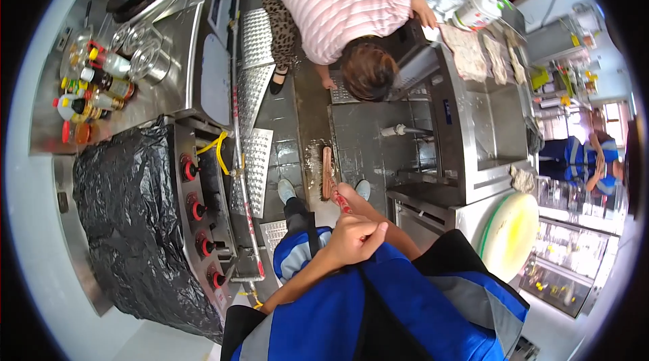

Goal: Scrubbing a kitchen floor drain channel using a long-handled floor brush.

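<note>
My left hand (355, 239) is closed around the upper part of a red-patterned handle (344, 204), close to my body. Lower down the same handle, my right hand (351, 197) grips it, partly hidden behind the left. At the handle's far end is a long, narrow floor brush head (327, 171) with a reddish-brown back. It rests lengthwise in a wet floor channel (313, 122), with dark bristles showing along its edges and foamy water beside it. My shoes stand on either side of the channel.
Ahead, a person in a striped shirt (339, 1) bends over the channel. Perforated metal drain covers (253, 168) lie on wet dark tiles (281, 143), left. A stove under black plastic (127, 219) and a pipe (238, 133) stand left; a steel sink (492, 122) and round cutting board (509, 237) stand right.
</note>
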The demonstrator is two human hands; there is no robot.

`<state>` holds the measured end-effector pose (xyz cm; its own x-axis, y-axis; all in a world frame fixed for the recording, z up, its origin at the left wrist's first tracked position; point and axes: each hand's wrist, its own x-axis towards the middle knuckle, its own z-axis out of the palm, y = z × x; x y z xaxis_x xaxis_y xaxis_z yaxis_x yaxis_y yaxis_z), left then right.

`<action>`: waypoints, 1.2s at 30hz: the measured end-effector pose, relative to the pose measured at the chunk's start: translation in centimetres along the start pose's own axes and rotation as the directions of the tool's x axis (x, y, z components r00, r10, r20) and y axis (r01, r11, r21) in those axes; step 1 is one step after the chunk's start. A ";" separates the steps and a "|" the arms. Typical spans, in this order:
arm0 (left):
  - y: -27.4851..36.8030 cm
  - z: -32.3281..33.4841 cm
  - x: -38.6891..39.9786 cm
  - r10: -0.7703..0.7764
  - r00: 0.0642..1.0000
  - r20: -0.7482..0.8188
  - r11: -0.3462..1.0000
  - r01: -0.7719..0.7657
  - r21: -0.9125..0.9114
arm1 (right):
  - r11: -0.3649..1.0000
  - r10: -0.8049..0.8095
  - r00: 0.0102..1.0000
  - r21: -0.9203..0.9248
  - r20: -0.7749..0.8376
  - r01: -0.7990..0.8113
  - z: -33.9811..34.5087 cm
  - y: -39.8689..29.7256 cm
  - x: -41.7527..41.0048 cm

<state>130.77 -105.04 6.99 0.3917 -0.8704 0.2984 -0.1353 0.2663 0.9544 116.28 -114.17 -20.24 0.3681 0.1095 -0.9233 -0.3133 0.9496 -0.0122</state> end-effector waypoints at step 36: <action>3.0 5.3 -2.1 0.098 0.920 0.380 0.995 -0.081 -0.059 | 0.943 -0.329 0.939 -0.084 -0.100 0.322 3.3 1.3 -0.5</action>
<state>124.69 -104.56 9.18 0.0009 -0.9320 0.3624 -0.1131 0.3600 0.9261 118.60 -112.07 -18.53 0.3609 -0.2393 -0.9014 -0.2504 0.9062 -0.3408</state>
